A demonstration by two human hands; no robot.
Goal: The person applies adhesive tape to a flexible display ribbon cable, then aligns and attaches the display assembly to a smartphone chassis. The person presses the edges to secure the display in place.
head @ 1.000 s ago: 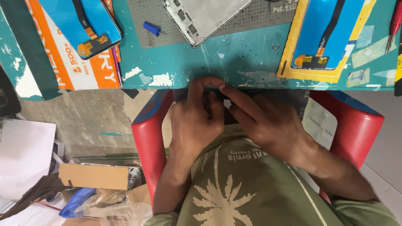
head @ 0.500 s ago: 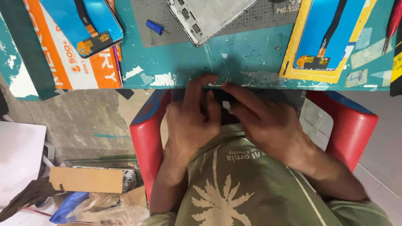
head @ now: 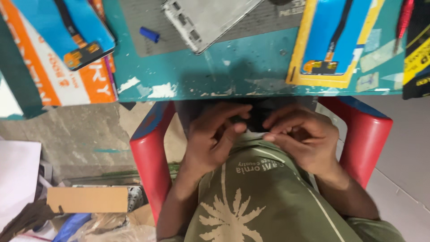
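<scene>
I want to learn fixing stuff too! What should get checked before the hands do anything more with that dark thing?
1. Both hands on the dark thing: ok, left hand and right hand pinch it.
2. Held above the lap, below the table edge: ok.
3. What the thing is: cannot tell, fingers cover it.
4. Blue cap away from the edge: ok.
5. Silver frame flat on the grey mat: ok.

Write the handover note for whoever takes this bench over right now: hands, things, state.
Left hand and right hand: both grip a small dark object just under the table edge, above the lap.
On the table: grey mat with a metal phone frame and a blue cap; blue screen parts at left and right.
The frame lies untouched; what the dark object is cannot be told.
</scene>
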